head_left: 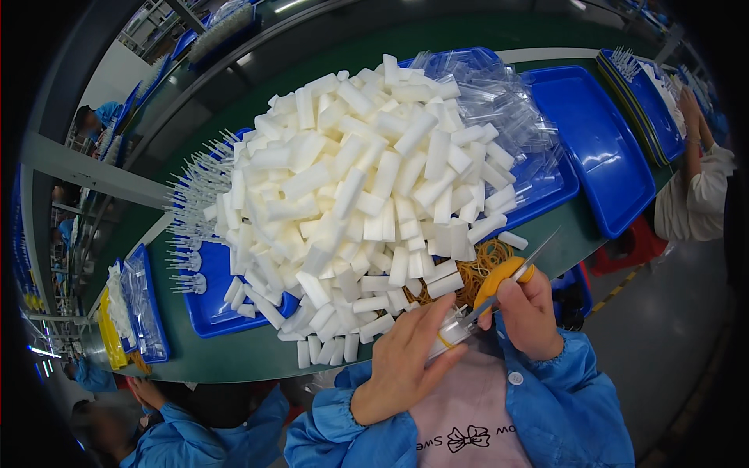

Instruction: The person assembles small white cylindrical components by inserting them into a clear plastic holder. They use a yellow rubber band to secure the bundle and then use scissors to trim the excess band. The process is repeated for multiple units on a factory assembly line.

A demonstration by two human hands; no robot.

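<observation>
My left hand is closed round a small clear-and-white plastic bundle with a yellow rubber band about it. In my right hand is a pointed metal tool with a yellow-orange grip; its exact kind is hard to make out. One thin metal point sticks up and away to the right, and a darker metal part reaches down to the bundle. Just beyond my hands lie loose rubber bands, partly under a large heap of white foam blocks.
Clear plastic sleeves fill a blue tray behind the heap. Another blue tray stands to its right. White stick-like pieces bristle at the left over a blue tray. Co-workers sit at both sides, one in a blue sleeve.
</observation>
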